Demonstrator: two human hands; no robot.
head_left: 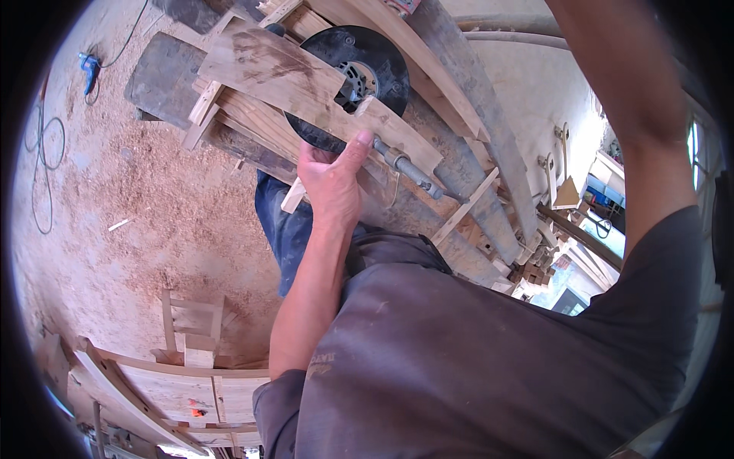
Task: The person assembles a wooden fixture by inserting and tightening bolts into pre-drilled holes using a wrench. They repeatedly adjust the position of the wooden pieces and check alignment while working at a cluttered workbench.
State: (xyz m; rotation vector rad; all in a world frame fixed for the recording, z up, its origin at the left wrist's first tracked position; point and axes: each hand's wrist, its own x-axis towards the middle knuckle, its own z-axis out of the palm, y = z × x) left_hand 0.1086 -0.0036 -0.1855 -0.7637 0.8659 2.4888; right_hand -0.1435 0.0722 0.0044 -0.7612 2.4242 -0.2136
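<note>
My left hand (335, 172) is closed at the near edge of a black round base plate (386, 61), which looks like a router's base. Its thumb lies along the edge of a notched wooden board (267, 65) that crosses the plate, and the fingers go underneath. Metal parts show in the plate's central opening. A grey metal rod with a collar (409, 168) points away from the thumb toward the lower right. My right arm (646, 115) reaches up past the top edge, so its hand is out of the picture.
Long timber pieces (451, 92) and a dusty grey beam (505, 130) lie around the plate. Sawdust covers the floor (153, 199). A blue power tool (89, 70) with a cord lies at far left. A wooden frame (176, 375) stands at lower left, and offcuts (535, 271) sit at right.
</note>
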